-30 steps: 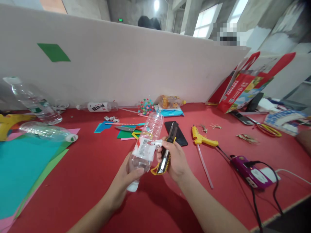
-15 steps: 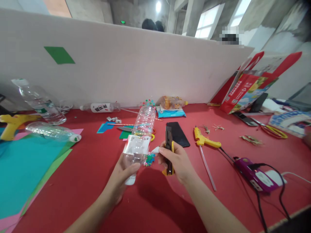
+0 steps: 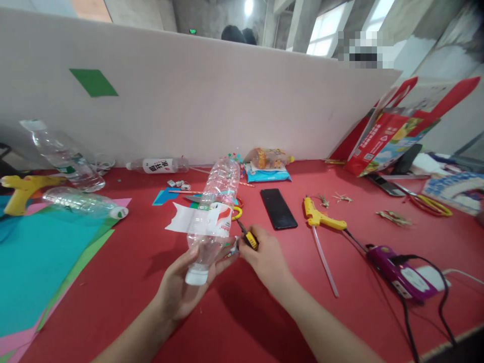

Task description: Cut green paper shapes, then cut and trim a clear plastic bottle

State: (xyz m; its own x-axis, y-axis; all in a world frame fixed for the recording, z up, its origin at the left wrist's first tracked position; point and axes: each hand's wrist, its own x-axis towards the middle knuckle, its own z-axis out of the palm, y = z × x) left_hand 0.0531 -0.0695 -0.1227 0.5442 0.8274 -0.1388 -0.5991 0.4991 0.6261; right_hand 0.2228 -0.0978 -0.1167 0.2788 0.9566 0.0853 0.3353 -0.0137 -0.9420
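Note:
My left hand (image 3: 185, 282) is wrapped around the neck end of a clear plastic bottle (image 3: 221, 181), its white cap (image 3: 196, 275) pointing toward me. A torn white label (image 3: 181, 219) hangs partly loose from the bottle and sticks out to the left. My right hand (image 3: 262, 252) is closed on a yellow and black utility knife (image 3: 249, 239), close to the bottle's right side. The knife tip points up and left, apart from the label. A small whitish scrap shows near the right fingertips, too small to make out.
Behind the bottle lie scissors with yellow handles (image 3: 237, 213). A black phone (image 3: 279, 209), a yellow glue gun (image 3: 321, 217) and a purple power strip (image 3: 403, 272) are on the right. Coloured paper sheets (image 3: 45, 272) and clear bottles (image 3: 81, 201) lie left. A white partition (image 3: 181, 101) stands behind.
The bottle has rolled in my left hand, so the loose label flap now sticks out left. My right hand has tilted the knife from upright to slanting and lowered it slightly.

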